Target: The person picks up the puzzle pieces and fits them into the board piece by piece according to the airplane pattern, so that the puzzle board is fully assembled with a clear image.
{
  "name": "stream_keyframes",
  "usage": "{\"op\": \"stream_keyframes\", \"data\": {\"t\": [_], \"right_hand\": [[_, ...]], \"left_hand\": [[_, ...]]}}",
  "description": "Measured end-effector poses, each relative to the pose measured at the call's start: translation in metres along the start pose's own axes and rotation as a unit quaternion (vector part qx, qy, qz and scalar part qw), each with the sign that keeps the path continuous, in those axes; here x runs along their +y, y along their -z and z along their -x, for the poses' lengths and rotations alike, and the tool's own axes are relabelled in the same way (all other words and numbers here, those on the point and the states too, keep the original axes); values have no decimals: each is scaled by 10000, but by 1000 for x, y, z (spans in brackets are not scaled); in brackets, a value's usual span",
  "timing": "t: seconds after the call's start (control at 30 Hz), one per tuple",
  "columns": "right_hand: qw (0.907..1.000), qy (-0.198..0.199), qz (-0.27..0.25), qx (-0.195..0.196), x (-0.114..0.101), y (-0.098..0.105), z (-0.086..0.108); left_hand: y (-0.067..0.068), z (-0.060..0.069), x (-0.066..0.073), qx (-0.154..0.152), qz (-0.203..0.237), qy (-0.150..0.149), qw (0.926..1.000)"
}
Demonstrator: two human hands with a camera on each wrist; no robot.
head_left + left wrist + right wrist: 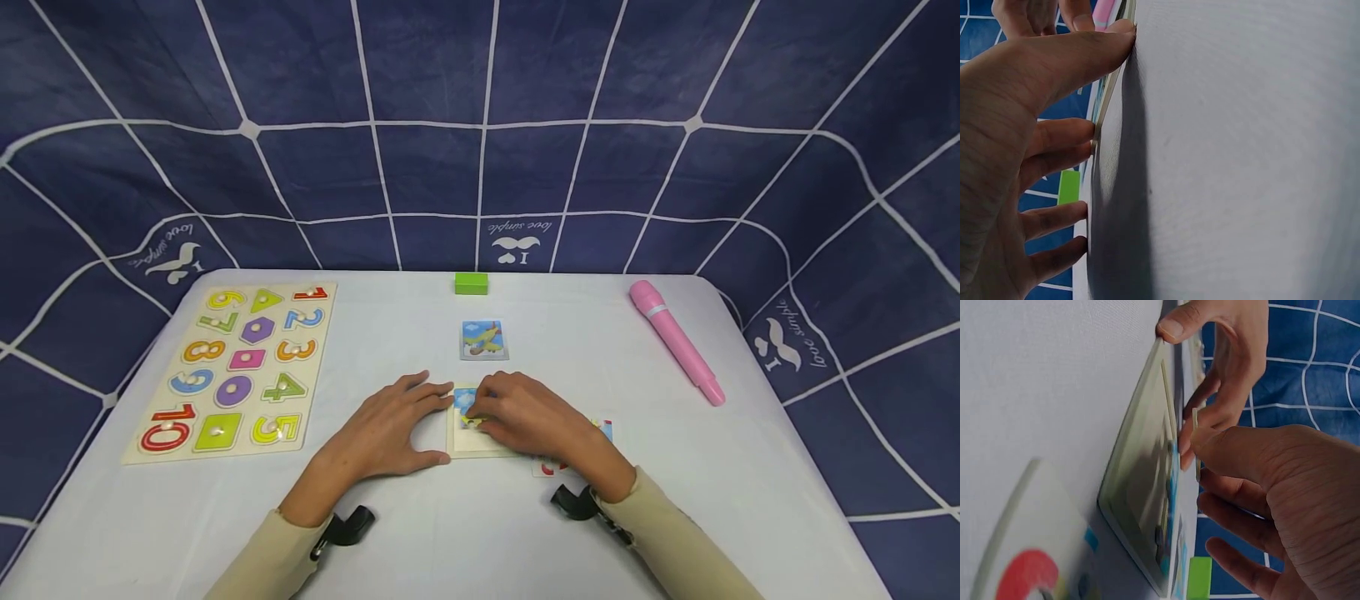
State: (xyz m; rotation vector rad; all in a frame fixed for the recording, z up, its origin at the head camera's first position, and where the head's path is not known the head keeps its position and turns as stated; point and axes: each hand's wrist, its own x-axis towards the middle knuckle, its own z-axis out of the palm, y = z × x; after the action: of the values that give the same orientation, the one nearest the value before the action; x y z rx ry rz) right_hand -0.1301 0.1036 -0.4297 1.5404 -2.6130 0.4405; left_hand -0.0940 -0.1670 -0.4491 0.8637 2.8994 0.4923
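A small cream puzzle tray (480,453) lies on the white table between my hands, with a blue sky piece (463,398) in its far left corner. My left hand (390,427) has its fingers spread, the thumb and fingertips touching the tray's left edge. Over the tray, my right hand (525,412) pinches a thin puzzle piece (1195,419) between thumb and fingers. In the right wrist view that piece is edge-on and held off the tray. Beyond the tray lies a picture card of a yellow plane (483,340). Another loose piece with red on it (550,468) is partly hidden beneath my right wrist.
A wooden board of numbers and shapes (232,367) lies at the left. A green block (471,284) sits at the far edge, and a pink pen-shaped stick (678,343) lies at the right. Dark blue checked cloth (435,167) hangs around the table.
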Motion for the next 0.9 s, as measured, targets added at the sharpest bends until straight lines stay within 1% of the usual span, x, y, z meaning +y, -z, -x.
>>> {"op": "stream_keyframes", "data": {"t": [0.13, 0.33, 0.47, 0.9], "right_hand": [[10000, 12, 66, -44, -2, -4, -3], [9996, -99, 210, -160, -3, -10, -6], [9995, -132, 217, -202, -3, -12, -6], [9996, -113, 266, -35, -4, -17, -7]], "left_hand": [[0, 1, 0, 9, -13, -28, 10000], [0, 1, -1, 36, -9, -60, 10000], [0, 1, 0, 21, 53, -71, 10000], [1, 1, 0, -8, -17, -20, 10000]]}}
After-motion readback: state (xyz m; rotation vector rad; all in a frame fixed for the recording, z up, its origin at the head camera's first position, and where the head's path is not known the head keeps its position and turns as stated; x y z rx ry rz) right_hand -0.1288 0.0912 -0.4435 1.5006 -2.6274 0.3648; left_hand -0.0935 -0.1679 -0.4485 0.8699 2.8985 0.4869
